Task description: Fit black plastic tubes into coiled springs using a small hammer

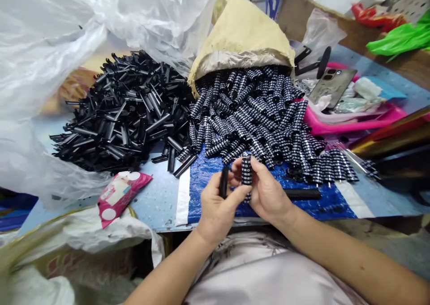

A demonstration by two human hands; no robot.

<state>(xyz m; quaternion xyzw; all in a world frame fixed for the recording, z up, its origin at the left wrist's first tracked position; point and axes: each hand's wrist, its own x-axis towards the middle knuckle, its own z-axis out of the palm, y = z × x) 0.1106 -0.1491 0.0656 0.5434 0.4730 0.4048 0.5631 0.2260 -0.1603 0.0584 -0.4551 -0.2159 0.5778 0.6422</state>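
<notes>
Close to the table's front edge, my left hand [217, 206] is closed around a plain black plastic piece [223, 182], long and narrow. Its thumb also presses on a short black cylinder with rows of pale squares [247, 170]. My right hand [268, 191] is closed on that patterned cylinder from the other side, holding it upright. Beyond my hands lies a heap of similar patterned cylinders [248, 117], spilling from a yellow sack [245, 32]. To the left is a large pile of plain black trough-shaped pieces [134, 112].
Clear plastic sheeting [43, 94] covers the far left. A pink packet [122, 195] lies at the front left, above an open white sack [90, 233]. At right stands a pink basket [356, 125] with a phone [332, 86]. A dark rod [304, 194] rests on blue sheeting [208, 193].
</notes>
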